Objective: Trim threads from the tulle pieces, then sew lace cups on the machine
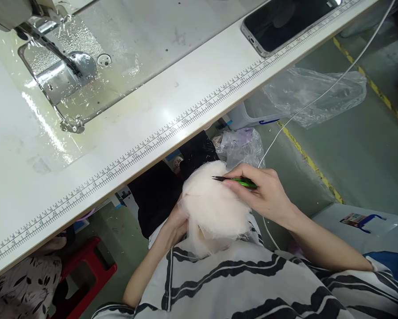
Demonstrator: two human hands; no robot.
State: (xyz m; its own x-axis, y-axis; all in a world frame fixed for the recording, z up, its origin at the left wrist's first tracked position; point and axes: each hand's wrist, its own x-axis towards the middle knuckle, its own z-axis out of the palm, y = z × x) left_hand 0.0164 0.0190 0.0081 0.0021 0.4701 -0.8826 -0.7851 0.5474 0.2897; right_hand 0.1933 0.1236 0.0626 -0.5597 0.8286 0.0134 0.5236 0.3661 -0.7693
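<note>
A pale cream, rounded piece of soft, sheer-edged fabric (215, 199) is held up over my lap, close to my striped shirt. My left hand (180, 220) grips it from below at its left side, with most of the fingers hidden under the cloth. In my right hand (267, 192) is a pair of small green-handled thread snips (243, 181), pinched between thumb and fingers. Their dark tips point left, over the upper part of the fabric; whether they touch it I cannot tell.
The sewing table (145, 128) with a ruler strip along its edge runs across, carrying a sewing machine (46, 48) and a phone (285, 26). A white cable (318, 95) hangs at right. Plastic bins (368, 226), clear bags (318, 93) and a red stool (89, 266) stand around below.
</note>
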